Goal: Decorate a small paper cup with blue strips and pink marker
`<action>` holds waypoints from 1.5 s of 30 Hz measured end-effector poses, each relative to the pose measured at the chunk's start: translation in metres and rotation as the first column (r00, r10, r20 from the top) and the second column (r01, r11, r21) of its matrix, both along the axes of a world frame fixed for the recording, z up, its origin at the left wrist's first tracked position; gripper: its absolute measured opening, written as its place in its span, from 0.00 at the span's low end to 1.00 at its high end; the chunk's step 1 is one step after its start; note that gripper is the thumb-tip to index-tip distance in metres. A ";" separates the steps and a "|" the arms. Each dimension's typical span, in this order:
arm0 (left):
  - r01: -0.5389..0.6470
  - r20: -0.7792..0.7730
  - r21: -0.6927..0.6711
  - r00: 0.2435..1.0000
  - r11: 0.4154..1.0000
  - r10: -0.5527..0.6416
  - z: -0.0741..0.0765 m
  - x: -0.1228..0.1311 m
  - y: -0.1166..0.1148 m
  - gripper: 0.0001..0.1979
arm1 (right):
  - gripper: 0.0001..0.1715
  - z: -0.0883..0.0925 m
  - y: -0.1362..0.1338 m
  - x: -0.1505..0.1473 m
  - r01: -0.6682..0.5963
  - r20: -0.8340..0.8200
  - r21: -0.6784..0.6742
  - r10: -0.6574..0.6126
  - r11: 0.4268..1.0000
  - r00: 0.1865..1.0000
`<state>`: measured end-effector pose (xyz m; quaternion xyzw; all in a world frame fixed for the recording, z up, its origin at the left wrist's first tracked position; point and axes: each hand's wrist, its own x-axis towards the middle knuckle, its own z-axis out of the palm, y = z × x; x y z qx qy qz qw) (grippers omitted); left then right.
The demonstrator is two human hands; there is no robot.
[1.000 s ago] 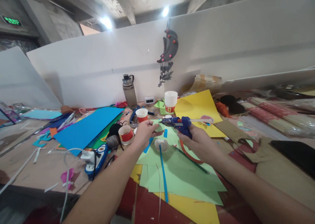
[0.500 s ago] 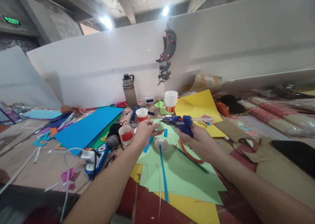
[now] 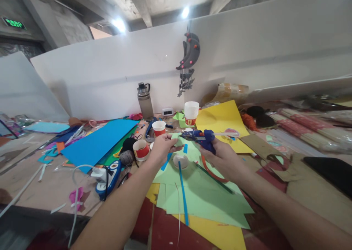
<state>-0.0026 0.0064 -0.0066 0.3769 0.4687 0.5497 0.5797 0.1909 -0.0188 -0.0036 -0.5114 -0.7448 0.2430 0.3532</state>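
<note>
My right hand point(image 3: 222, 153) is closed round the handle of a blue hot glue gun point(image 3: 205, 139), which has a pale glue stick point(image 3: 220, 133) in its back end. The nozzle points left, at a small light green paper piece point(image 3: 175, 136). That piece is pinched in the fingers of my left hand point(image 3: 164, 145); whether the nozzle touches it I cannot tell. Below the hands, a white round piece point(image 3: 180, 162) with a long blue paper strip point(image 3: 183, 195) lies on light green sheets point(image 3: 209, 198). A dark green pencil point(image 3: 216, 178) rests to its right.
Red and white paper cups point(image 3: 141, 150) stand left of my hands, with a cup stack point(image 3: 191, 112) behind. Further left are a blue sheet point(image 3: 101, 140) and a power strip point(image 3: 111, 180) with a white cable. A bottle point(image 3: 145, 101) stands by the white board. Yellow paper point(image 3: 222, 118) lies behind right.
Both hands stay nearly in place, with the glue gun still at the green paper piece. The grey moon ornament hanging at the back has swung slightly right.
</note>
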 end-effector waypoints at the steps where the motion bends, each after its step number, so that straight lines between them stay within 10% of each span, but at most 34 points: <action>1: -0.005 0.005 0.004 1.000 1.000 0.005 0.000 0.000 0.000 0.07 | 0.16 0.000 0.000 0.000 0.000 0.007 -0.003 0.000 1.000 1.000; 45: 0.015 -0.020 0.017 1.000 1.000 -0.014 0.000 -0.002 0.002 0.09 | 0.17 0.004 -0.004 -0.001 -0.012 0.029 -0.016 0.012 1.000 1.000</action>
